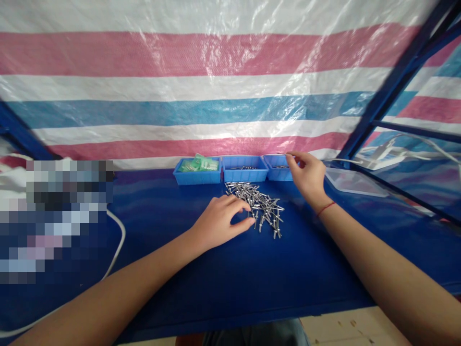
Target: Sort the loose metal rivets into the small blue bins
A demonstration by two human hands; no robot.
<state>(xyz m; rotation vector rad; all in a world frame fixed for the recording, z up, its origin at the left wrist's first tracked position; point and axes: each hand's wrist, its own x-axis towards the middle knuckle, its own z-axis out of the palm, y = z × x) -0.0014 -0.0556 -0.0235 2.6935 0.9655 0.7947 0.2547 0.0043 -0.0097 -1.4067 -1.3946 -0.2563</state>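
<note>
A loose pile of silver metal pins, rivet-like (264,204), lies on the blue table. My left hand (225,221) is at the pile's left edge, thumb and forefinger apart, with nothing visible between them. Over the right blue bin (279,176) is my right hand (307,175), its thumb and forefinger pinched on a thin metal pin (283,154). Some pins show inside that bin. The middle blue bin (245,175) also holds metal pins, and the left blue bin (198,179) holds green packets (200,163).
A clear plastic tray (355,182) sits right of my right hand. A white cable (121,235) curves over the table (230,288) at left, near a blurred area. Blue metal frame posts (392,81) and striped plastic sheeting (180,86) stand around the table.
</note>
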